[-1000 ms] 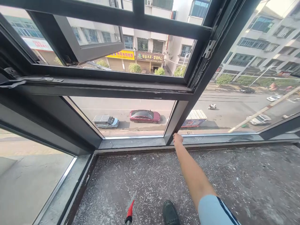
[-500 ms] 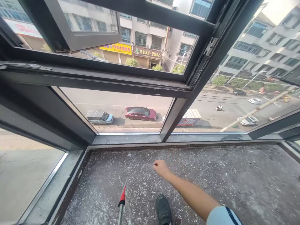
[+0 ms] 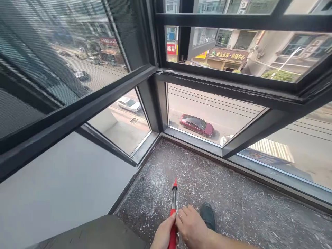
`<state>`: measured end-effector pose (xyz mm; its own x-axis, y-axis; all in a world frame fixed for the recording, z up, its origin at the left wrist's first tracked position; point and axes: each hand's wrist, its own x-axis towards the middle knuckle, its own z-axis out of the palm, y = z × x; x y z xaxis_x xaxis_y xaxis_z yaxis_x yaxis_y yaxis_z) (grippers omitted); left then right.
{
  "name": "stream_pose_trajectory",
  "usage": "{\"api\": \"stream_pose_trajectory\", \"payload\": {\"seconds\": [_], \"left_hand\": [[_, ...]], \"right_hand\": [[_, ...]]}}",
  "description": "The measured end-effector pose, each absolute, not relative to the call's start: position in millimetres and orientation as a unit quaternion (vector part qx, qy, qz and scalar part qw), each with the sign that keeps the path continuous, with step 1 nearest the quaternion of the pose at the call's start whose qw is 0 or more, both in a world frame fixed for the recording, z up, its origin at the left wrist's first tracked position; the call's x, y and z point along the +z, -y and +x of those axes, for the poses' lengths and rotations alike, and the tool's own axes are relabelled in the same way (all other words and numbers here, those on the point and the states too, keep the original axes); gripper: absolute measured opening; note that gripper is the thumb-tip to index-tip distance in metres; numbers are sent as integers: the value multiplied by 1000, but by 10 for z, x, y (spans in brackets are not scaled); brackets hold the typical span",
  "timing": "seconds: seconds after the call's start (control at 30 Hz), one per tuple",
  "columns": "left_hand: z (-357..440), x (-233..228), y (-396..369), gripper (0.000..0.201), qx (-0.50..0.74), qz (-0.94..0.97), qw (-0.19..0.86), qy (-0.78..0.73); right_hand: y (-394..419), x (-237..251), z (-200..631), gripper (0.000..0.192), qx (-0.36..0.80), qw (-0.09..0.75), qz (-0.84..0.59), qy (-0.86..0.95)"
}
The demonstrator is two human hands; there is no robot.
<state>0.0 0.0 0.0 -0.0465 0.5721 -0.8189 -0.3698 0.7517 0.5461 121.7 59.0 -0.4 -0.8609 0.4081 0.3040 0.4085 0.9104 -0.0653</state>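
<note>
An extension pole [image 3: 173, 202] with a metal shaft, red grip and pointed red tip slants away from me, low over the speckled floor [image 3: 218, 183]. Its thin far end is hard to make out against the floor. My left hand [image 3: 164, 232] is closed around the red grip, thumb along its top. Against the right side of the grip, my right hand [image 3: 190, 224] is closed, with curled fingers at the pole; its palm side is hidden. White flecks and dust are scattered over the dark floor around the tip.
Dark-framed windows [image 3: 207, 77] meet at the corner ahead, above a low sill [image 3: 193, 137]. A white wall panel [image 3: 70, 186] stands at left. My dark shoe [image 3: 208, 216] is on the floor right of my hands. Outside, a red car [image 3: 196, 125] is on the street.
The view has turned left towards the window corner. My right hand, earlier out over the floor away from the pole, is now at the grip beside my left hand, which has come into view.
</note>
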Motion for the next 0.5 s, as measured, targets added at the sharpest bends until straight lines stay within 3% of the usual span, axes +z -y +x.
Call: {"api": "stream_pose_trajectory", "payload": {"seconds": [0.13,0.27,0.4,0.5], "left_hand": [[-159,93,325,78,358,80,719,-591],[-327,255,591,73,374,29,728,-574],[-436,424,819,86,347,71,712,-606],[-537,549,1011,82,349,106,706,-608]], "right_hand": [[-304,143,1120,21,21,61,-180,982],[-106,338,956,11,110,-14,-217,970],[26,574,733,13,152,-65,-275,947],[165,772,608,19,196,-70,-300,931]]}}
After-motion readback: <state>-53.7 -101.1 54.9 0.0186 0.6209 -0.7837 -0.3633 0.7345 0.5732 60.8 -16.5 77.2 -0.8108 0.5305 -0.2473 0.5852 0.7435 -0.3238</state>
